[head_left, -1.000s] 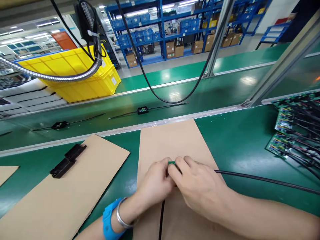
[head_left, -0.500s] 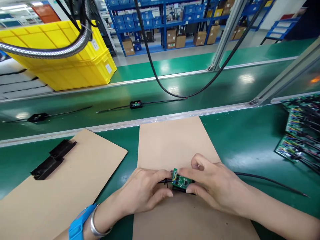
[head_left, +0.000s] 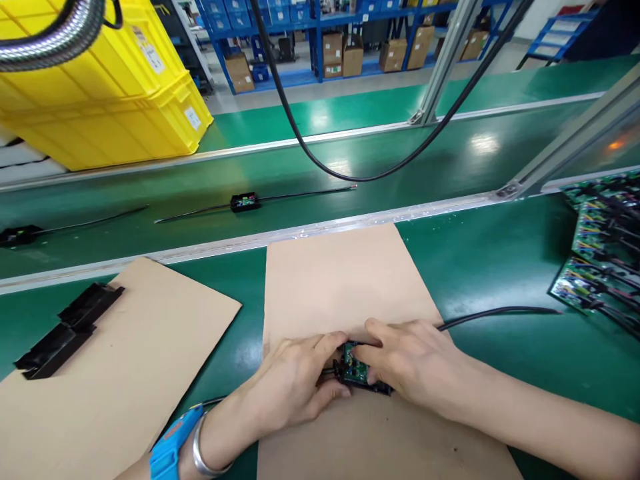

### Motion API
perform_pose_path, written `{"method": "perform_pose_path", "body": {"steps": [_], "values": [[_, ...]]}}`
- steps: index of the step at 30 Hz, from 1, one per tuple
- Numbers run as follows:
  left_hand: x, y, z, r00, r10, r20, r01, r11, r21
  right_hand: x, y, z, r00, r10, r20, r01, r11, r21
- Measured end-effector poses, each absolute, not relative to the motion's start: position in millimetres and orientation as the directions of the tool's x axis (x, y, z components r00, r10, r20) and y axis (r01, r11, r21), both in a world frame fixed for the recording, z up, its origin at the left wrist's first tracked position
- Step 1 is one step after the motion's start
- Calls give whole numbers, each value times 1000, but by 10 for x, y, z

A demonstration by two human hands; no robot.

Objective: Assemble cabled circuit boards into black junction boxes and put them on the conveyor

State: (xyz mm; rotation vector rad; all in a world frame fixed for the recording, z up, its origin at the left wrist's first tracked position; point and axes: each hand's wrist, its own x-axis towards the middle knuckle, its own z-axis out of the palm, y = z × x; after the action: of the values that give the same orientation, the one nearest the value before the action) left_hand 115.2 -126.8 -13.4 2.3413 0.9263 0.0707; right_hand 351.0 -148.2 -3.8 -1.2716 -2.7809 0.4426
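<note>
A green circuit board sits in a small black plastic case over the middle cardboard sheet. My left hand closes around the left end of the case, thumb on the near side and index finger on the far side, where short black leads come out. Fingers of my right hand are bent over the board and press on it at its right part, partly hiding it. A black cable runs out to the right from behind that hand.
Two empty black cases lie on the left cardboard. Wired circuit boards are piled at the right. Beyond the metal rail, a cased board with leads lies on the green belt. Yellow crates stand behind; a black cable hangs overhead.
The circuit board has gone down into the black case, with my right fingers now over it. The cable at right has swung upward. The whole view has shifted slightly.
</note>
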Motion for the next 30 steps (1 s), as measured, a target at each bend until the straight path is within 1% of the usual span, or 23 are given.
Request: {"method": "perform_pose_path", "body": {"steps": [5,11,14,17,20,22,24,26,28,30], "values": [[1210,-1352,-148,708,676,-206,649,-507,567,3422,-1502,12,-675,735,-64,733,657,-179],[1249,-1409,-158,682,697,-223,666,-466,582,3352,-1502,43,-651,750,-117,759,637,-139],[1220,-1382,-82,681,689,-247,650,-414,638,3347,-1503,33,-638,760,-121,769,621,-154],[1189,-1315,63,671,667,-325,645,-308,700,3362,-1495,27,-634,764,-121,770,608,-193],[1208,-1252,185,647,619,-445,683,-211,699,3383,-1483,27,-639,758,-128,762,602,-238],[1256,-1245,219,633,608,-479,712,-213,670,3394,-1478,27,-645,755,-116,754,604,-259],[1313,-1281,207,634,657,-407,721,-313,618,3403,-1477,23,-649,754,-102,747,607,-270],[1356,-1356,149,664,707,-241,703,-481,525,3412,-1481,14,-653,751,-95,742,610,-278],[1366,-1448,51,715,697,-48,657,-647,388,3422,-1486,1,-652,754,-80,740,609,-286],[1344,-1534,-65,745,659,103,624,-744,241,3433,-1490,-11,-653,754,-68,735,610,-296]]}}
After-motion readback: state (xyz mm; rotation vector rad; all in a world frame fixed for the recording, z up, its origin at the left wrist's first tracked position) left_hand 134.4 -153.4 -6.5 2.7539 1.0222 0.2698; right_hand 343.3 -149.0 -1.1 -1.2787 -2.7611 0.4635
